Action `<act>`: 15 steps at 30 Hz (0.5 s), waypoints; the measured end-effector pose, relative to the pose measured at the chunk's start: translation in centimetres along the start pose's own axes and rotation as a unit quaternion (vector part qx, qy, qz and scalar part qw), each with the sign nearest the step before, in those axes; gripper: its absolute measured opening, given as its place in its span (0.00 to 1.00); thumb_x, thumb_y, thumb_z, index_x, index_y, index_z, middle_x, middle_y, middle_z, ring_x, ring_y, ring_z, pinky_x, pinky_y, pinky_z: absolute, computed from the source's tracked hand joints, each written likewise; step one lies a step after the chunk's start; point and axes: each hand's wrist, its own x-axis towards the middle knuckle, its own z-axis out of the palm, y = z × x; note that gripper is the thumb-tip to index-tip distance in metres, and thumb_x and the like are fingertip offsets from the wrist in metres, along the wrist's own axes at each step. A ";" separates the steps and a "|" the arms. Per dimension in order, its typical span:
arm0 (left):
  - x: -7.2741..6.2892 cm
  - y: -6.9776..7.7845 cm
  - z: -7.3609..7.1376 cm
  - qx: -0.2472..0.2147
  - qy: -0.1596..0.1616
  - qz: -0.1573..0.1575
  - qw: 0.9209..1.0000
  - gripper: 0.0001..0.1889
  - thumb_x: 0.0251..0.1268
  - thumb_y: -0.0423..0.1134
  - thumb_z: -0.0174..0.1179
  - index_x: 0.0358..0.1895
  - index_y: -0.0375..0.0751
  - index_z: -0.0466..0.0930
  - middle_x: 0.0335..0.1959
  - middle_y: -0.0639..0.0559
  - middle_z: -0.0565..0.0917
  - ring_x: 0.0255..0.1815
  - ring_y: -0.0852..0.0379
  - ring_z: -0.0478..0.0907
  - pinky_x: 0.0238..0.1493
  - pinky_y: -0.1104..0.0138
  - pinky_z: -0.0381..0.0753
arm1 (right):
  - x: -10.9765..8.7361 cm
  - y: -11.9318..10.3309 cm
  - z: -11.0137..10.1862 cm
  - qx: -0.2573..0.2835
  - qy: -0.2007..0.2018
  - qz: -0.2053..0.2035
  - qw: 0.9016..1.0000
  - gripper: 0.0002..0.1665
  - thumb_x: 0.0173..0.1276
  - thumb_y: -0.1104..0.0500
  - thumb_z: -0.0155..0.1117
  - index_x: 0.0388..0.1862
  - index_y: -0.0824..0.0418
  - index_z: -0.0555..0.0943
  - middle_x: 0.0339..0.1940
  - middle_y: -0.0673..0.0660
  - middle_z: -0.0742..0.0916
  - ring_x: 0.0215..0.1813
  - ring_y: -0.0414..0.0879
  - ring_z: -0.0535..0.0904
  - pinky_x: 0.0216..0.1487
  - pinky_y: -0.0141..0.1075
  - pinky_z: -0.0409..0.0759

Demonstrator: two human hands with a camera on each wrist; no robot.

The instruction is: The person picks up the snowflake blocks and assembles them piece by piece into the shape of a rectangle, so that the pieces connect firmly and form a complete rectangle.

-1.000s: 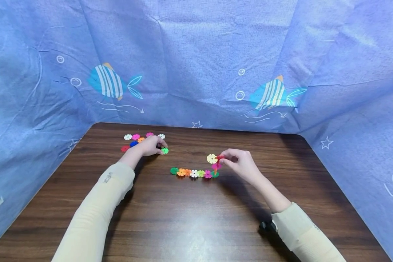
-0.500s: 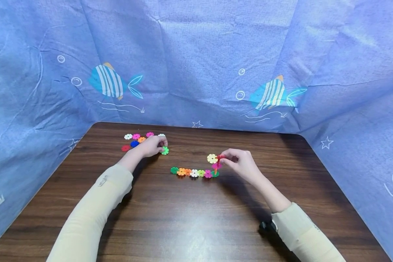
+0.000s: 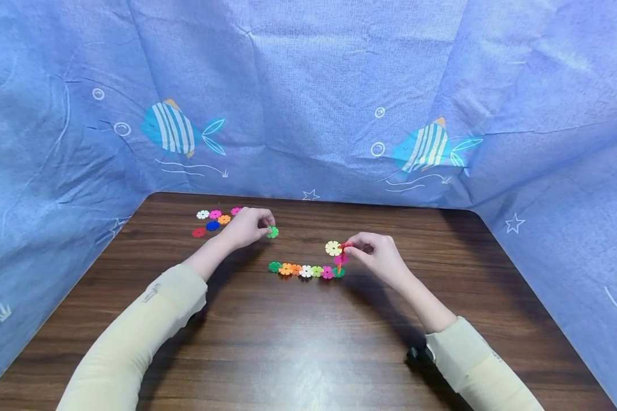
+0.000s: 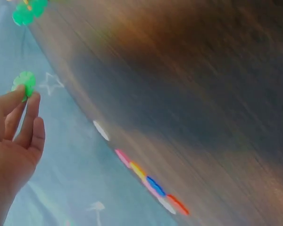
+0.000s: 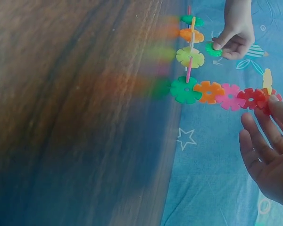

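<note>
My left hand (image 3: 249, 226) pinches a bright green flower-shaped interlocking disc (image 3: 273, 232) between thumb and fingertips, raised over the table. The same green disc (image 4: 25, 84) shows edge-on to the fingertips in the left wrist view. With thumb and fingers my right hand (image 3: 376, 255) grips a red disc (image 5: 269, 100) at the end of a joined chain of discs. A pale yellow disc (image 3: 333, 248) is slotted upright into that end. From there the chain runs through red, pink, orange and dark green discs, then turns left past a white disc (image 3: 306, 271) to another dark green disc (image 3: 275, 267).
Loose discs lie at the table's back left, among them a blue disc (image 3: 213, 226), a red disc (image 3: 199, 232) and an orange disc (image 3: 224, 219). A blue fish-print cloth (image 3: 298, 103) hangs behind the wooden table (image 3: 267, 354). Something black (image 3: 413, 355) sits under the right cuff.
My left hand has lifted the bright green disc away from the loose discs and carried it rightward toward the chain. The right hand and the chain have stayed in place.
</note>
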 end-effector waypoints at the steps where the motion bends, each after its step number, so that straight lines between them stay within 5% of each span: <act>1: -0.1 0.3 0.0 -0.003 0.006 0.003 1.000 0.03 0.56 0.31 0.65 0.33 0.41 0.82 0.27 0.52 0.84 0.32 0.57 0.80 0.40 0.60 0.79 | 0.0 0.0 0.0 0.001 -0.001 0.003 1.000 0.05 0.59 0.59 0.70 0.34 0.57 0.85 0.28 0.48 0.88 0.26 0.36 0.80 0.28 0.30 0.79; 11: -0.7 4.1 0.2 -0.073 0.080 0.027 0.994 0.02 0.56 0.33 0.67 0.32 0.41 0.85 0.25 0.54 0.85 0.27 0.61 0.77 0.31 0.68 0.77 | 0.2 -0.1 0.2 0.027 -0.009 0.015 0.999 0.05 0.59 0.62 0.70 0.34 0.60 0.83 0.29 0.52 0.88 0.28 0.52 0.84 0.30 0.32 0.81; 15: -1.1 5.5 0.3 -0.104 0.097 0.022 0.990 0.02 0.55 0.35 0.68 0.32 0.42 0.84 0.25 0.55 0.85 0.26 0.61 0.78 0.30 0.69 0.77 | 0.3 -0.1 0.2 0.023 -0.009 0.014 1.000 0.05 0.59 0.62 0.69 0.34 0.60 0.83 0.30 0.52 0.88 0.28 0.48 0.84 0.30 0.31 0.81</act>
